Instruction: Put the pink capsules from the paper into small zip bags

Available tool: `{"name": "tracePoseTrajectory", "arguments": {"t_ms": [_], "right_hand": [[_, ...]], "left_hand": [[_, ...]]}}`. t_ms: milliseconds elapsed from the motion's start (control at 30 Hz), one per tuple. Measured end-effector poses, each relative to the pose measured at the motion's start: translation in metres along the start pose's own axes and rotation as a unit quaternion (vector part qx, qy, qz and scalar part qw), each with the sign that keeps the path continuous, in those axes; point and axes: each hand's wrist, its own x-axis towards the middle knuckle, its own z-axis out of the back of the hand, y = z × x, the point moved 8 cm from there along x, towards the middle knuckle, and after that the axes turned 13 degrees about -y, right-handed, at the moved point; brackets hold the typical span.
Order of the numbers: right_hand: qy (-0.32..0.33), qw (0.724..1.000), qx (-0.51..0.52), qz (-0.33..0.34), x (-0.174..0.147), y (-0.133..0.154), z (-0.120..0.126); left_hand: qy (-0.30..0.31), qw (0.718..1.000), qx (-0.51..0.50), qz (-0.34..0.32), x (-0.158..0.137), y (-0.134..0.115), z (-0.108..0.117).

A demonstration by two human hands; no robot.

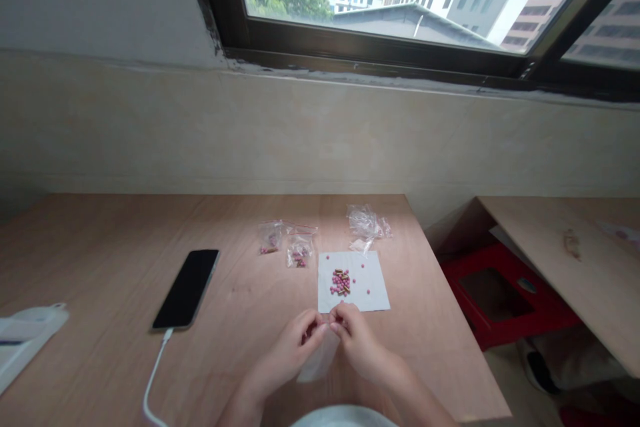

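Observation:
My left hand (296, 341) and my right hand (356, 335) meet at the near edge of a white paper sheet (377, 280). Both are closed, thumbs and fingertips pinched close together. Dark pinkish bits show inside the curled fingers of the left hand; what the fingertips hold is too small to name. A pale, translucent patch (319, 360) shows below the hands, and I cannot tell whether they hold it. On the paper lies a pile of pink beads and gold tube-shaped pieces (341, 282), with a few single beads scattered around it.
Two small clear zip bags, a left one (271, 237) and a right one (299, 251), hold similar pieces. Crumpled clear bags (367, 222) lie behind the paper. A phone (186, 289) with a white cable (156, 373) is at left. Another table (565, 260) and red stool (495, 287) stand right.

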Motion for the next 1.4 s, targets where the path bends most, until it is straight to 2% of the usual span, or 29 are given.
{"name": "tracePoseTrajectory", "arguments": {"t_ms": [100, 267, 367, 567, 867, 967, 1167, 1400], "right_hand": [[0.021, 1.000, 0.013, 0.001, -0.003, 0.001, -0.003], [0.051, 0.998, 0.003, 0.022, 0.000, 0.007, 0.005], [0.043, 0.999, -0.005, 0.021, 0.003, 0.004, 0.007], [0.014, 1.000, 0.009, 0.008, 0.000, -0.001, -0.001], [0.026, 0.998, 0.048, -0.030, 0.009, 0.002, 0.013], [0.028, 0.997, 0.060, -0.030, 0.011, 0.004, 0.015], [0.081, 0.992, 0.084, -0.038, 0.007, 0.010, 0.004], [0.049, 0.990, 0.123, -0.048, 0.008, -0.006, 0.002]], "left_hand": [[-0.006, 1.000, 0.000, -0.006, 0.001, -0.001, 0.000], [-0.039, 0.999, 0.013, -0.008, 0.003, 0.004, 0.009], [-0.039, 0.999, 0.010, -0.006, 0.003, 0.004, 0.011], [0.002, 1.000, -0.009, 0.007, 0.002, 0.006, 0.001], [-0.055, 0.998, 0.004, -0.016, 0.006, 0.014, 0.014], [-0.053, 0.999, -0.002, -0.008, 0.007, 0.015, 0.016], [-0.055, 0.998, -0.001, -0.016, 0.007, 0.015, 0.013], [-0.028, 0.998, -0.057, 0.005, 0.006, 0.019, 0.006]]}}
